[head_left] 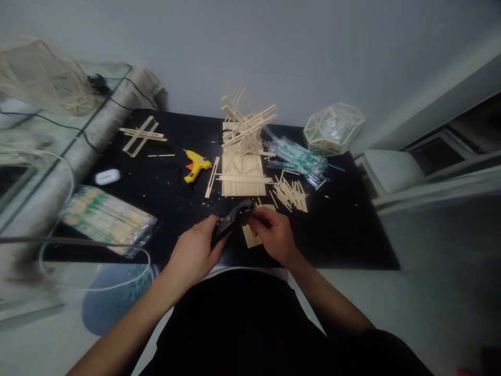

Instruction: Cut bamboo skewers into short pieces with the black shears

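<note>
My left hand [199, 245] is wrapped around a black hand tool [227, 223] that points up and to the right; its exact kind is not clear. At the tool's head, the fingers of my right hand [274, 233] are pinched together, and what they hold is hidden. Partly behind my right hand lies a small panel of pale wooden sticks [251, 237]. Beyond the tool stands a stick model [245, 169], with a flat slatted base and crossed sticks on top.
A yellow glue gun [195, 164] lies left of the model. Loose short sticks [291, 193] and plastic wrappers [299, 159] are on the right, near a faceted stick frame [334, 129]. A pack of sticks [109, 219], a white case [107, 176] and crossed sticks [141, 136] occupy the left.
</note>
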A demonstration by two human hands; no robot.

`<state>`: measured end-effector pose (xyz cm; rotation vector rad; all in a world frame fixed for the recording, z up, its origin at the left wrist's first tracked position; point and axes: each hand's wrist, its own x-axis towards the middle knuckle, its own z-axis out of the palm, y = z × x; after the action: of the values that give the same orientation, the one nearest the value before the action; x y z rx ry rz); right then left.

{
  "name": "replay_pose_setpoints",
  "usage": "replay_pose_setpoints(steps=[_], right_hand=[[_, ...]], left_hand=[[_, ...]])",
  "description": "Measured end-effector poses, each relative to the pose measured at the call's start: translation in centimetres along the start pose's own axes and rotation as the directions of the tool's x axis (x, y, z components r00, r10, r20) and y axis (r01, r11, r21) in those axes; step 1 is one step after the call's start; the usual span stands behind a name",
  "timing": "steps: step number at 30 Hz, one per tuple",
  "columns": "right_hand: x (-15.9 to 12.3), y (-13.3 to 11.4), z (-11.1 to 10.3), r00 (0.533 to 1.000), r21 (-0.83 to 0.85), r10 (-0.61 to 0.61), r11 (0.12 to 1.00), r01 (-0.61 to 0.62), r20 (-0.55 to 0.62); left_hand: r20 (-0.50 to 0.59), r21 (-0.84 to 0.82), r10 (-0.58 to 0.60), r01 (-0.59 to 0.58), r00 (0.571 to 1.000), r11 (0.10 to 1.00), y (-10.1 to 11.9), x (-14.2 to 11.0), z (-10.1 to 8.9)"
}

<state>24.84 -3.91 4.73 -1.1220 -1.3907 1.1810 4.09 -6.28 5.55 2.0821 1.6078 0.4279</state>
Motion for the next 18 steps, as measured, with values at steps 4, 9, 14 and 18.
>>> replay_pose_setpoints(steps=[4,9,14,18], right_hand=[[-0.04,0.25,0.1,1.0,0.019,0.026,0.999,-0.025,-0.008],[-0.07,0.6,0.2,0.997,0.04,0.08,0.996,-0.08,-0.01],[-0.03,0.42,0.24,0.995,0.075,0.097,0.992,-0.098,0.028],[0.05,0.19,0.32,0.995,0.11,0.096,0.989,-0.099,0.025]], left_hand=[[0.034,0.025,-0.028,0.027,0.999,0.999,0.27,0.05,0.19],[0.061,0.012,-0.048,0.047,0.997,0.999,0.37,-0.01,0.21],[0.026,-0.033,-0.007,0.008,1.0,0.999,0.09,-0.05,0.17],[0.006,-0.028,0.0,0.0,1.0,1.0,0.06,-0.07,0.23]])
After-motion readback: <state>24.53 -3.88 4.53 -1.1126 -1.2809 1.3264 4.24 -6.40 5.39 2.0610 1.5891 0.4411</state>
